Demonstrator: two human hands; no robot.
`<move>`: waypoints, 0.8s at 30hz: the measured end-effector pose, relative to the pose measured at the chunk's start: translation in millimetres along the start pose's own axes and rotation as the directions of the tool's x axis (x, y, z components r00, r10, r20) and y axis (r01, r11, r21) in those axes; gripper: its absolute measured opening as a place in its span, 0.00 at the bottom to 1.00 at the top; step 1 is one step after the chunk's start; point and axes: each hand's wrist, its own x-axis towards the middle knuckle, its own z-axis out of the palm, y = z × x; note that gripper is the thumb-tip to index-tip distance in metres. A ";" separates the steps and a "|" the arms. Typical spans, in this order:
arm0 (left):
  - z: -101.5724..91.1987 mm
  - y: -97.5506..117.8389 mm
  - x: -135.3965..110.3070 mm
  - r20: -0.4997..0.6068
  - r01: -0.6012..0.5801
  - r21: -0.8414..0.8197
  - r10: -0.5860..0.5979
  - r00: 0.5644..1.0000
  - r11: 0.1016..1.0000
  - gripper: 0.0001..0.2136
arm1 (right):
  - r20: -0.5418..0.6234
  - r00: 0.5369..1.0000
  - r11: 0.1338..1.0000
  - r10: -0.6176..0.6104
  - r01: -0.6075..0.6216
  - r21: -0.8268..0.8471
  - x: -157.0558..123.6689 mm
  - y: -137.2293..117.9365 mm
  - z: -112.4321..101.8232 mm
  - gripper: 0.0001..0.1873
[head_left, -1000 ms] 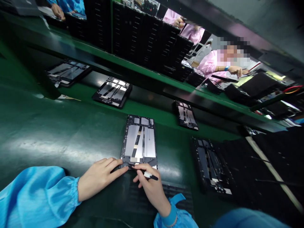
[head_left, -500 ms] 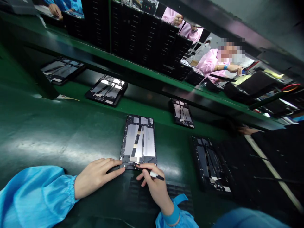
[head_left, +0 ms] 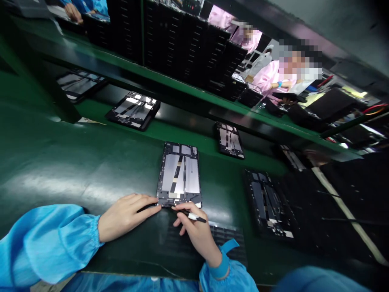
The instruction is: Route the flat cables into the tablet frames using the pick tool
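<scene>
An opened tablet chassis [head_left: 179, 174] with silver plates and a dark frame lies upright on the green bench in front of me. My left hand [head_left: 127, 215] rests flat on the bench, fingers stretched out, fingertips touching the chassis's near left corner. My right hand [head_left: 193, 229] is closed round a thin black pen-like tool [head_left: 194, 217] with a white band. Its tip sits at the near edge of the chassis. Both arms wear blue sleeves.
A second dark chassis [head_left: 269, 205] lies to the right. Several more tablets [head_left: 133, 109] [head_left: 229, 140] [head_left: 79, 84] lie on the green conveyor [head_left: 188, 138] behind. Black tray stacks [head_left: 188, 44] stand on the shelf above. People in pink coats [head_left: 270, 79] work beyond.
The tablets on the conveyor have drifted left. My hands stay at the chassis's near edge with only slight shifts; the view has tipped a little.
</scene>
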 end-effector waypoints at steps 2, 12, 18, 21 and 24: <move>-5.8 11.3 -10.3 0.030 0.000 -0.093 0.002 1.000 0.996 0.15 | -0.013 0.998 0.996 0.058 -0.057 0.062 -9.2 4.0 0.9 0.17; -5.3 47.0 -32.1 0.206 -0.098 -0.171 0.133 0.970 0.980 0.17 | 0.094 0.996 0.932 0.008 0.026 -0.361 -26.8 1.1 16.8 0.06; -7.2 45.7 -27.8 0.217 -0.087 -0.195 0.129 0.968 0.977 0.16 | 0.087 0.995 0.922 -0.038 0.068 -0.381 -28.2 3.7 25.5 0.08; -9.6 48.0 -27.0 0.196 -0.076 -0.203 0.117 0.974 0.976 0.17 | 0.065 0.998 0.979 0.027 -0.013 -0.202 -27.6 7.8 23.3 0.11; -13.1 46.9 -22.5 0.189 -0.046 -0.246 0.095 0.977 0.968 0.15 | 0.036 0.994 0.993 0.104 -0.106 0.059 -11.8 2.3 9.8 0.19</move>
